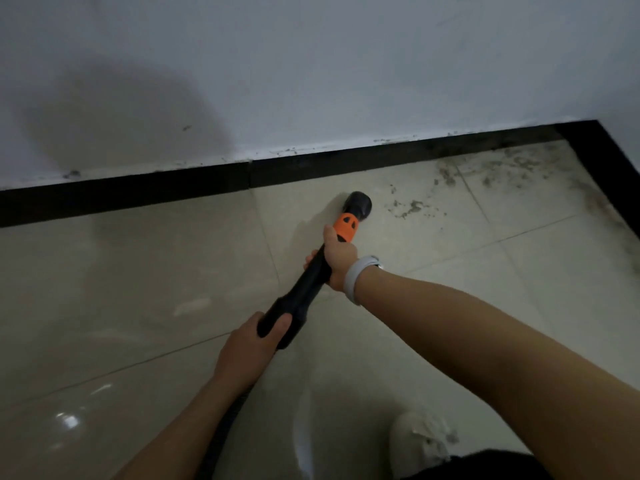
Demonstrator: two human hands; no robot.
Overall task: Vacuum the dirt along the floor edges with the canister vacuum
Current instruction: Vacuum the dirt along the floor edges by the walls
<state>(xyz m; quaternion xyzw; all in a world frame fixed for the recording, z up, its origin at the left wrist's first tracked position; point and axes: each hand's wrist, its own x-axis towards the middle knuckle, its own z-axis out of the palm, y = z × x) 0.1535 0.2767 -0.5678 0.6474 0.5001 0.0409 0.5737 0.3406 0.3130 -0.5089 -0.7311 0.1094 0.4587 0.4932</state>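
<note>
A black vacuum wand [304,289] with an orange collar [345,228] ends in a round black nozzle [357,204] that points down at the beige tiled floor near the wall. My right hand [337,259] grips the wand just below the orange collar. My left hand [251,344] grips its thicker lower end, where the black hose [228,431] runs back under my forearm. Grey dirt [410,207] lies on the tiles just right of the nozzle. Thicker dirt [512,168] fills the corner at the right. The canister is out of view.
A black skirting board [138,195] runs along the foot of the white wall [311,64] and turns at the right corner [588,140]. My white shoe [420,441] stands on the tiles at the bottom right. A white band [356,278] sits on my right wrist.
</note>
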